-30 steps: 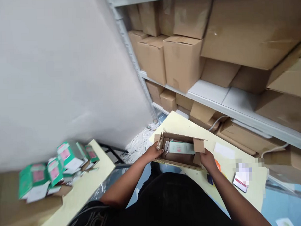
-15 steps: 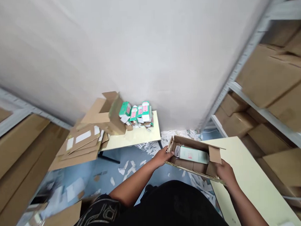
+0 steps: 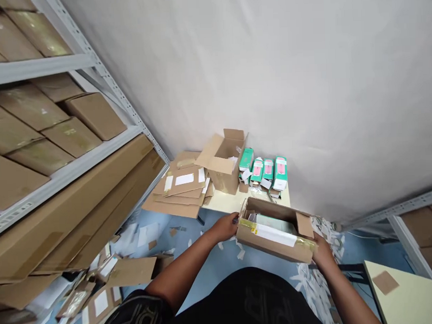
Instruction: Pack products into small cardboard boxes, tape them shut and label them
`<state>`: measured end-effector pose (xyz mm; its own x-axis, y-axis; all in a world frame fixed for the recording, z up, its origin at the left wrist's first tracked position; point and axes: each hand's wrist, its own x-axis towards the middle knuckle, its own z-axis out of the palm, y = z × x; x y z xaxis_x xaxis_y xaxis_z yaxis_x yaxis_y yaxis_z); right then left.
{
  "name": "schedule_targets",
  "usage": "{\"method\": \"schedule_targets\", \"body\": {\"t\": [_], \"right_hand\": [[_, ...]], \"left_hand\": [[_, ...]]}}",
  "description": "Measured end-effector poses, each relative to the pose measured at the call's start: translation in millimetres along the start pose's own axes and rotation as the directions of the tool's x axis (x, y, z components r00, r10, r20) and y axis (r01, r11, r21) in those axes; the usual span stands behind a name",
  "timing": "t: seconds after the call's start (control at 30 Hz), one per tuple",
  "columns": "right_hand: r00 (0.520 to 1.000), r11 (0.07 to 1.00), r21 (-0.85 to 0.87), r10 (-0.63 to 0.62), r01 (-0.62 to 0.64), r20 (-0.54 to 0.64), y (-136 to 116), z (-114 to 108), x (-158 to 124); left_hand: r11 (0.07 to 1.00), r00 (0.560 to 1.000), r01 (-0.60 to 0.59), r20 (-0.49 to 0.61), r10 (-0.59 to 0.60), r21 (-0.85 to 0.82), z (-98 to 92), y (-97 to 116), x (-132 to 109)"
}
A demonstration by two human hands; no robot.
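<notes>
An open cardboard box (image 3: 272, 247) is held up in front of my body between both hands. My left hand (image 3: 226, 227) grips its left end, and my right hand (image 3: 322, 251) is closed on its right end. Inside lies a pale green carton (image 3: 275, 222), partly hidden by the near wall. That wall carries a white label and yellowish tape, and a flap stands up at the right end. Just beyond the box is the small table (image 3: 217, 203), with several green and pink cartons (image 3: 268, 168) in a row at its back.
A larger open cardboard box (image 3: 225, 178) and a stack of flattened cardboard (image 3: 181, 187) sit on that table. Shelving with boxes (image 3: 90, 114) rises at left. Another table (image 3: 412, 292) stands at right. Paper scraps (image 3: 312, 286) and torn cardboard (image 3: 131, 272) litter the floor.
My view has swung left, so the left shelving shows more and the right table less. The held box is now nearer the small table and tilted, showing its labelled near side. Both hands still grip it.
</notes>
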<state>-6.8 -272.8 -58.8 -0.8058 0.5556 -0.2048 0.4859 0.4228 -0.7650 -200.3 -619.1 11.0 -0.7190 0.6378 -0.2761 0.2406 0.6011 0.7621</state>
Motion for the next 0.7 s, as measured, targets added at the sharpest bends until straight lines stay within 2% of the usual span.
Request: {"method": "schedule_targets", "body": {"t": [0.1, 0.2, 0.3, 0.4, 0.53, 0.63, 0.7], "right_hand": [[0.999, 0.999, -0.004, -0.031, 0.031, 0.035, -28, 22, 25], [0.999, 0.999, -0.036, -0.031, 0.032, 0.037, -45, 37, 55], [0.995, 0.998, -0.026, -0.046, 0.049, 0.091, -51, 51, 88], [0.987, 0.998, -0.022, -0.049, 0.053, 0.156, -50, 65, 119], [0.971, 0.999, -0.053, 0.002, 0.011, 0.24, -42, 82, 147], [0.961, 0.998, -0.061, 0.027, -0.01, 0.276, -37, 86, 159], [0.953, 0.997, -0.062, 0.052, -0.035, 0.299, -36, 84, 164]], "left_hand": [[0.989, 0.992, 0.046, -0.119, -0.029, 0.138, -42.3, -19, 9], [0.997, 0.957, 0.047, -0.289, -0.027, 0.064, -74.5, -32, 26], [0.999, 0.906, 0.008, -0.423, -0.028, -0.048, -97.3, -35, 43], [0.998, 0.866, -0.01, -0.5, -0.021, -0.059, -113.4, -25, 59], [0.999, 0.821, 0.003, -0.57, 0.026, 0.05, -133.9, -1, 82], [0.992, 0.813, 0.003, -0.578, 0.07, 0.126, -156.0, 17, 112], [0.988, 0.826, 0.011, -0.559, 0.076, 0.151, -174.1, 24, 139]]}}
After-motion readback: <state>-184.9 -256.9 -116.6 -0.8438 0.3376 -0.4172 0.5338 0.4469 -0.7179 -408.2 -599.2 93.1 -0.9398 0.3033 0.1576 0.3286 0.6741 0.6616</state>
